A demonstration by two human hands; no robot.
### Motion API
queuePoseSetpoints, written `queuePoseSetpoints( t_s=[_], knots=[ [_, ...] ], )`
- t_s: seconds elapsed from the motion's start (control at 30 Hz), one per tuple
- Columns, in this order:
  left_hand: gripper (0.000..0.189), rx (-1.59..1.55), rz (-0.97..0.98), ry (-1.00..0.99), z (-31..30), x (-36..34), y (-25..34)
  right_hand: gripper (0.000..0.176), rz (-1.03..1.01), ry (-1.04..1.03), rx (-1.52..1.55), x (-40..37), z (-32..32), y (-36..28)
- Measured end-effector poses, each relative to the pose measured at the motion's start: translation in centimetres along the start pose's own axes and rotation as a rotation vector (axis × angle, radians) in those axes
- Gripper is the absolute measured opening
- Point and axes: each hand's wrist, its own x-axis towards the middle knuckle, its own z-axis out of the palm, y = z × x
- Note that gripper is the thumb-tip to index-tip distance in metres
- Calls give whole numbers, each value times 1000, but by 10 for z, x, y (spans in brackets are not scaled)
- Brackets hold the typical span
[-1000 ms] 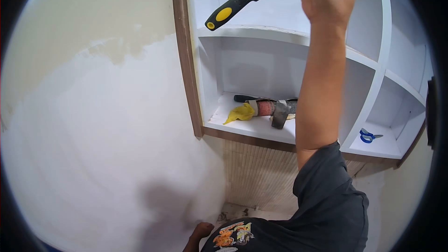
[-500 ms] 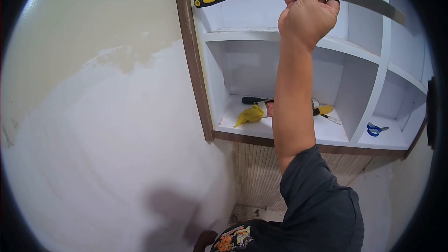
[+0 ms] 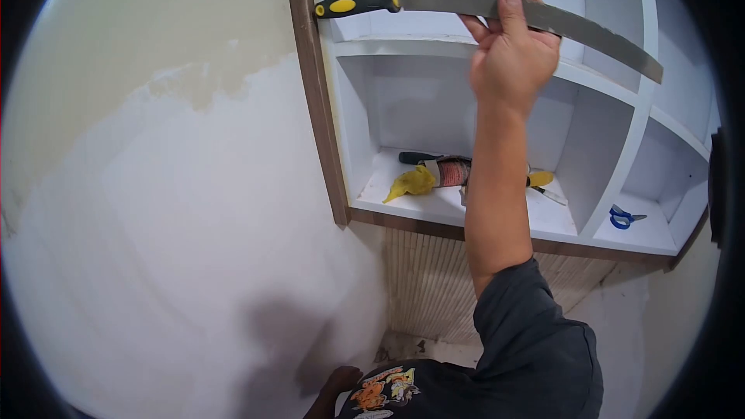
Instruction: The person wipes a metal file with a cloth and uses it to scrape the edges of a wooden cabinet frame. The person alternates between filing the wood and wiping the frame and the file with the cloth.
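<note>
My right hand [image 3: 512, 54] is raised in front of a white shelf unit. It grips a hand saw [image 3: 597, 32] by the middle of its long, slightly curved grey blade. The thumb presses on the near face, while the fingers lie behind it and their tips show above. The saw's black and yellow handle [image 3: 357, 5] points left, close to the brown wooden edge of the unit. Low in the view, beside my dark shirt, my left hand [image 3: 343, 379] hangs in shadow, too dark to make out its fingers.
On the lower shelf [image 3: 434, 203] lie a yellow cloth-like bundle [image 3: 411, 182], a tube with a red label [image 3: 452, 172] and a yellow-handled tool [image 3: 540, 178], partly behind my forearm. Blue scissors [image 3: 622, 217] lie in the right compartment. A patchy wall [image 3: 171, 209] stands left.
My right hand has come down a little with the saw, which now shows more of its flat face. At the bottom, more of my left hand shows.
</note>
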Motion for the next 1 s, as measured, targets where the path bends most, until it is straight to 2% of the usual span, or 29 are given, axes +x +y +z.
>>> queuePoseSetpoints(
  t_s=[0.1,0.2,0.27,0.4,0.5,0.6,0.7,0.8,0.9,1.0],
  knots=[
    [36,-195,-220,10,4,10,0,27,-34,25,21,4,-3,-7],
    [40,-48,-202,-118,13,15,-10,27,-25,19,12,2,1,-1],
    [42,-65,-197,-85,21,12,-16,27,-10,5,-7,-4,7,12],
    [45,-123,-201,49,28,1,-20,27,-10,16,61,-4,-3,-6],
    [46,-130,-230,-9,27,-2,-17,26,-69,54,45,-3,-4,-8],
    [46,-229,-351,-58,-7,-8,18,26,8,-26,49,-8,-3,15],
    [47,-205,-373,-35,-3,-8,16,26,-1,14,16,-11,-7,-3],
    [49,-116,-195,30,21,-7,-7,26,-51,43,38,-6,-5,-8],
    [52,-152,-339,-69,14,-2,1,25,-22,17,38,-11,-4,9],
    [52,-214,-390,-12,6,-3,8,25,7,38,10,-17,-2,1]
  ],
)
